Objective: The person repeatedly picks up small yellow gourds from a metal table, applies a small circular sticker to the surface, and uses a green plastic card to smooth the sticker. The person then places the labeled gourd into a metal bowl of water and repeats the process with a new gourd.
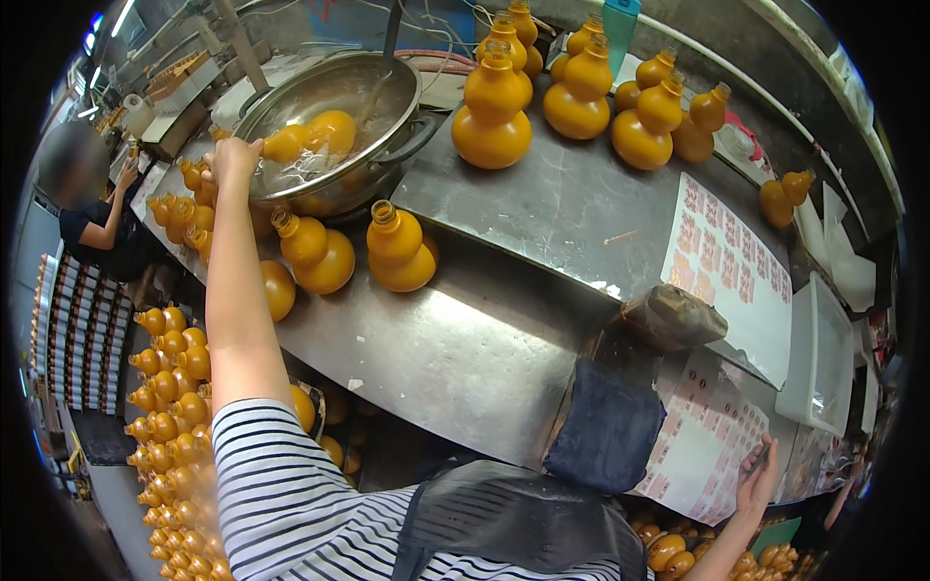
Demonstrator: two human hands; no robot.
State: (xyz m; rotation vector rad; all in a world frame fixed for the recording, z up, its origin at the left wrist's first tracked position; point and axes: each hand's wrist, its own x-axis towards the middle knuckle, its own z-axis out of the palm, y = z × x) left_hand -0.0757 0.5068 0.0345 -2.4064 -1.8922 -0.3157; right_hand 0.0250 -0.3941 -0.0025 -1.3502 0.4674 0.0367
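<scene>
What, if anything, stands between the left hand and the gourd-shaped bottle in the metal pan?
Nothing visible: the left hand is at the left rim of the metal pan, its fingertips apparently closed on the neck end of the gourd-shaped bottle.

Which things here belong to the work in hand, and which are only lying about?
Probably in use:
gourd-shaped bottle in the left hand
metal pan
small dark object in the right hand

Apparently just lying about:
teal bottle
dark blue cloth
white tray

Dark item [752, 459] in right hand [759, 482]: kind unclear.
</scene>
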